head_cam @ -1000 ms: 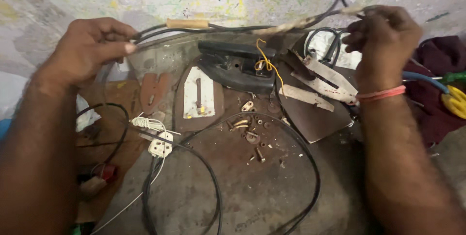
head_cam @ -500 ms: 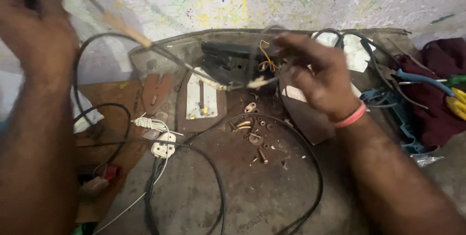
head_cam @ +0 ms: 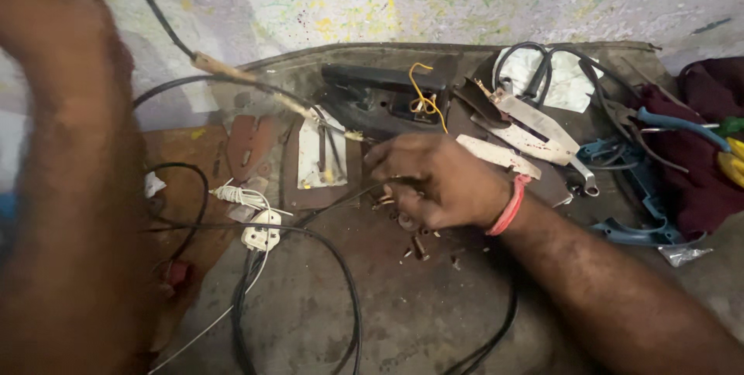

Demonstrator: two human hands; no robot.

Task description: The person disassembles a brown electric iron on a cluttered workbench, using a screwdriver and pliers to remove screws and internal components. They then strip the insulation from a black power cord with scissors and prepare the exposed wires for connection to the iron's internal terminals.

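Right hand (head_cam: pixel 442 183) low over the dirty work surface (head_cam: pixel 387 321), palm down, fingers curled narrow around small loose parts (head_cam: pixel 415 243); whether anything is actually pinched, impossible to tell. Pink band (head_cam: pixel 508 206) on that wrist. Left hand out of frame above the top edge; only the forearm (head_cam: pixel 70 189) visible, filling the left side and blocking that flank; grip state not shown. Black cable (head_cam: pixel 155 11) running down from top left to a tan sleeve (head_cam: pixel 217 63), bare end near the dismantled black appliance (head_cam: pixel 387 96) with a yellow wire (head_cam: pixel 422 96). Just behind the right hand: metal strips (head_cam: pixel 496 154). White plug (head_cam: pixel 263 232) and cable loops (head_cam: pixel 341 282) left of it. Blue pliers (head_cam: pixel 666 121) and dark red cloth (head_cam: pixel 697 181) crowding the right edge. Open room only in the near foreground.
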